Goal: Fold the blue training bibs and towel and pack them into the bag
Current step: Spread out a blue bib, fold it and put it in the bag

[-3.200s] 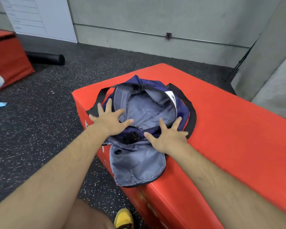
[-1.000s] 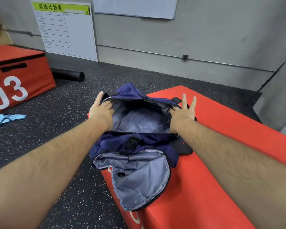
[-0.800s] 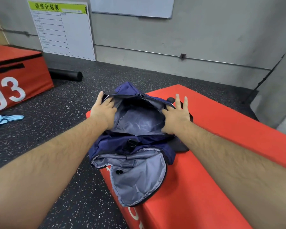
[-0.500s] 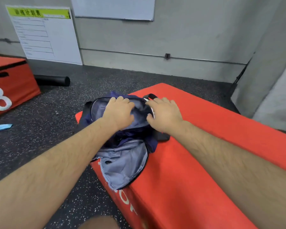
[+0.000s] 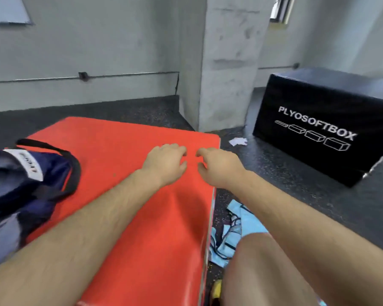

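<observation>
Hands: left hand (image 5: 166, 164), right hand (image 5: 219, 167) loosely curled, empty, over counter (image 5: 124, 140).
Hazard: blue cloth (image 5: 236, 217) beside counter (on floor (image 5: 296, 195), by knee (image 5: 259, 246)) risks trampling.

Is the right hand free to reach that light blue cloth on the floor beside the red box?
Probably yes: the right hand holds nothing, and the light blue cloth lies on open floor right under that arm.
</observation>
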